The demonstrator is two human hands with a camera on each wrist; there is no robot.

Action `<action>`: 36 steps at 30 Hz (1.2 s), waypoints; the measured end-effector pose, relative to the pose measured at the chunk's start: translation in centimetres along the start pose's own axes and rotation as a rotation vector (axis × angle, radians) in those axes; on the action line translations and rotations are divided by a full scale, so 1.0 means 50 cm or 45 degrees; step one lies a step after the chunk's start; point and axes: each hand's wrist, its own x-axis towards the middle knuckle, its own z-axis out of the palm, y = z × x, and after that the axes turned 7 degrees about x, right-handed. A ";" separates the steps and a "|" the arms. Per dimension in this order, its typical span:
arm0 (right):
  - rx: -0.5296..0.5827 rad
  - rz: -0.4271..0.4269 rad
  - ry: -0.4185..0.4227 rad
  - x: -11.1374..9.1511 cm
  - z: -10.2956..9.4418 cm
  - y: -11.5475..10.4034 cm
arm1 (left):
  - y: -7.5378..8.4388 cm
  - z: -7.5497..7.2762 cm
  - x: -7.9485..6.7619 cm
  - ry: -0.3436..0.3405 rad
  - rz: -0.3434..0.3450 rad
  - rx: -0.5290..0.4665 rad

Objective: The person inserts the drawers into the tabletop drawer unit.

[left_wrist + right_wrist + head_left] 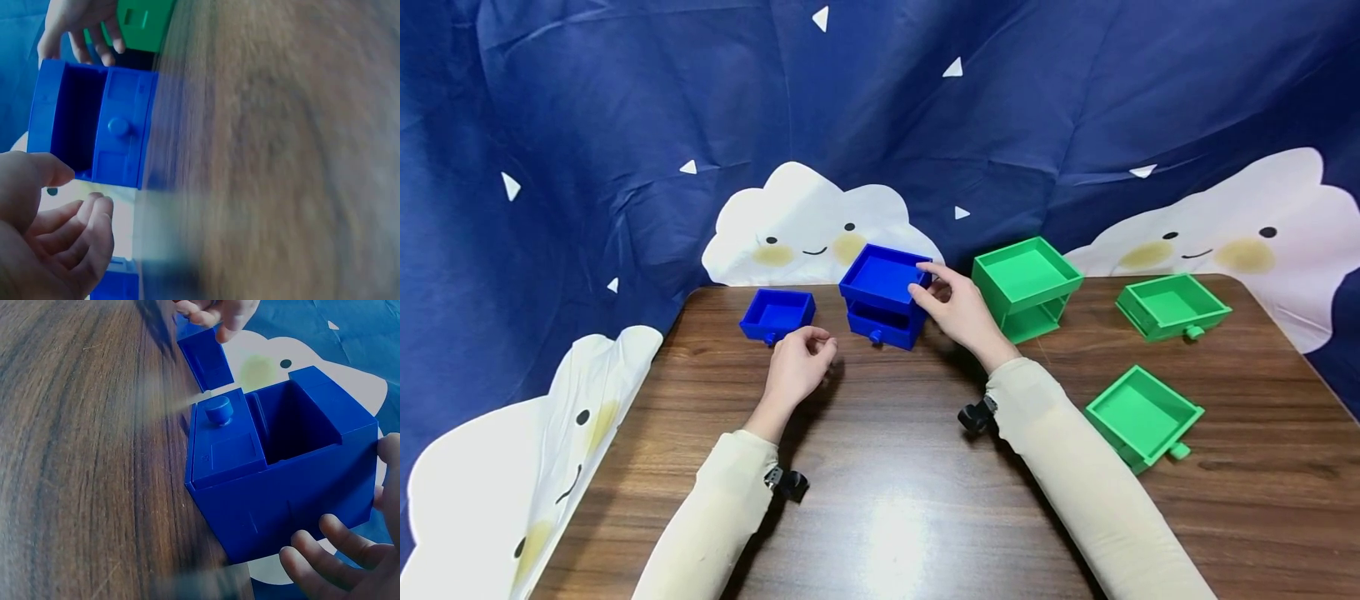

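A small blue drawer cabinet [886, 287] stands at the table's back edge. Its lower slot holds a drawer with a round knob [219, 410], and the upper slot is a dark hollow. My right hand [958, 310] is at the cabinet's right side, thumb and index finger at the top rim, the other fingers loosely spread along the side wall in the right wrist view. A loose blue drawer [777, 312] lies to the left of the cabinet. Near its front right corner hovers my left hand [801, 362], fingers relaxed with nothing between them.
Right of the blue cabinet stands a green cabinet [1028, 271] with a hollow front. Two green drawers lie farther right, one at the back [1176, 304] and one nearer [1142, 414]. A blue cloud-print cloth [880, 108] hangs behind the wooden table [865, 467].
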 end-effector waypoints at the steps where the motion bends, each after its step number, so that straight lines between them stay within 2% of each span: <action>1: -0.004 0.000 0.000 0.000 0.000 0.001 | -0.006 -0.001 0.000 0.018 0.002 0.028; 3: -0.007 -0.001 0.001 0.001 0.000 0.001 | -0.010 -0.009 -0.004 0.046 -0.006 0.051; 7: -0.007 -0.005 0.005 0.002 0.000 0.002 | 0.046 -0.072 -0.044 0.076 -0.016 0.050; 8: -0.008 -0.007 0.007 0.002 0.000 0.003 | 0.051 -0.080 -0.049 0.097 -0.004 0.053; 10: -0.006 -0.010 0.008 0.002 0.000 0.003 | 0.078 -0.108 -0.065 0.101 -0.014 0.065; 12: -0.004 -0.014 0.008 0.002 0.001 0.003 | 0.077 -0.114 -0.065 0.104 -0.044 0.094; 15: 0.000 -0.014 0.006 0.001 0.001 0.003 | 0.043 -0.102 -0.055 0.119 -0.054 0.142; 17: 0.002 -0.014 0.007 0.001 0.001 0.003 | 0.005 -0.086 -0.043 0.151 -0.041 0.177; 19: -0.005 -0.015 0.008 0.002 0.001 0.005 | -0.010 -0.086 -0.038 0.151 -0.043 0.192; 20: -0.006 -0.015 0.008 0.002 0.000 0.006 | -0.010 -0.091 -0.038 0.139 -0.058 0.195; 21: -0.006 -0.016 0.007 0.002 0.000 0.006 | 0.004 -0.105 -0.043 0.118 -0.077 0.188; 22: -0.007 -0.018 0.007 0.002 0.000 0.006 | 0.005 -0.113 -0.047 0.122 -0.067 0.173; 24: -0.007 -0.018 0.006 0.002 -0.001 0.004 | 0.036 -0.140 -0.057 0.076 -0.118 0.173; 25: -0.005 -0.019 0.006 0.002 -0.001 0.003 | 0.016 -0.132 -0.050 0.084 -0.113 0.188; 27: -0.003 -0.020 0.007 0.002 -0.001 0.002 | 0.019 -0.142 -0.052 0.079 -0.122 0.214; 28: -0.003 -0.020 0.008 0.003 -0.001 0.002 | -0.006 -0.132 -0.044 0.087 -0.108 0.232; 29: -0.005 -0.020 0.010 0.003 -0.001 0.002 | -0.015 -0.129 -0.038 0.068 -0.136 0.266; 31: -0.006 -0.020 0.013 0.002 0.000 0.003 | -0.068 -0.105 -0.021 0.095 -0.124 0.303; 32: -0.005 -0.019 0.014 0.002 0.000 0.003 | -0.069 -0.107 -0.021 0.089 -0.138 0.317; 34: -0.002 -0.018 0.016 0.001 0.001 0.004 | -0.116 -0.082 -0.005 0.114 -0.139 0.344; 36: 0.001 -0.017 0.017 -0.001 0.002 0.004 | -0.113 -0.087 -0.006 0.109 -0.162 0.342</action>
